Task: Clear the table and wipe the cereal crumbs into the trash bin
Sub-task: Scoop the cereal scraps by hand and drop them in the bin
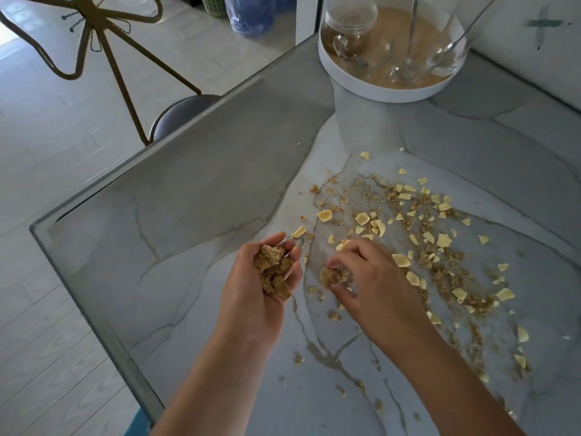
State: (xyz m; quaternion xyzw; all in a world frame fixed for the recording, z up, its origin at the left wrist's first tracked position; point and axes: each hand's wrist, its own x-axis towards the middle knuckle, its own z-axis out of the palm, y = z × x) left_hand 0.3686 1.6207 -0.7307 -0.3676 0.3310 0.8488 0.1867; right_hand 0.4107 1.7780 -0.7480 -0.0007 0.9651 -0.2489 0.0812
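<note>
Cereal crumbs and pale yellow flakes point(424, 234) lie scattered over the right half of the marble table point(195, 247). My left hand point(264, 291) is cupped palm up above the table and holds several brown cereal chunks point(273, 272). Just to its right, my right hand point(374, 278) pinches another brown cereal chunk point(331, 276) between thumb and fingers, low over the tabletop. More small brown bits lie around both wrists.
A round white tray point(361, 86) at the back holds a glass jar point(350, 22), glass cups and spoons point(446, 48). A gold-framed chair point(176, 114) stands beyond the table's left edge. A green basket point(213, 6) and a blue bag point(251, 14) sit on the floor far back.
</note>
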